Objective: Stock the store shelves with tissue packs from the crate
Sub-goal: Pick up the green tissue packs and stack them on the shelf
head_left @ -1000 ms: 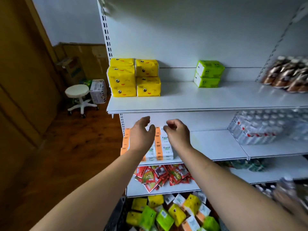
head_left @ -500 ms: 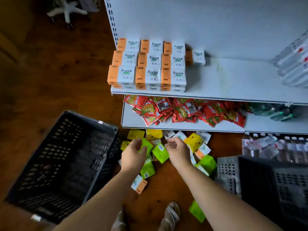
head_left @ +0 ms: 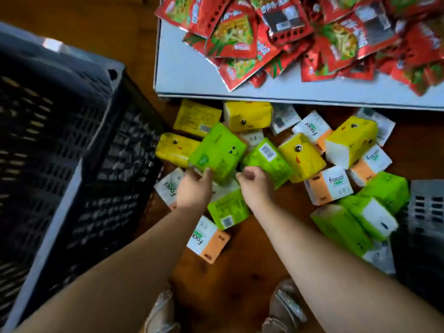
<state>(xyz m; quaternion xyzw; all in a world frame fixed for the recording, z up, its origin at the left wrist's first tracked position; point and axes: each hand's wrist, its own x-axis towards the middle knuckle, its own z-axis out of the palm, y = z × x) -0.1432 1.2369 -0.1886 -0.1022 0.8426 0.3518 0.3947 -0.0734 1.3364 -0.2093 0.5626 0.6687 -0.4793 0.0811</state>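
Head view: pickup step. My left hand (head_left: 194,189) grips the bright green plastic-wrapped tissue pack (head_left: 217,153) just ahead. My right hand (head_left: 255,187) curls against a second green barcoded pack (head_left: 268,162), hold unclear. Next: firm both grips, lift.

Glossy plastic tissue packs (head_left: 217,152), wood floor (head_left: 240,272)
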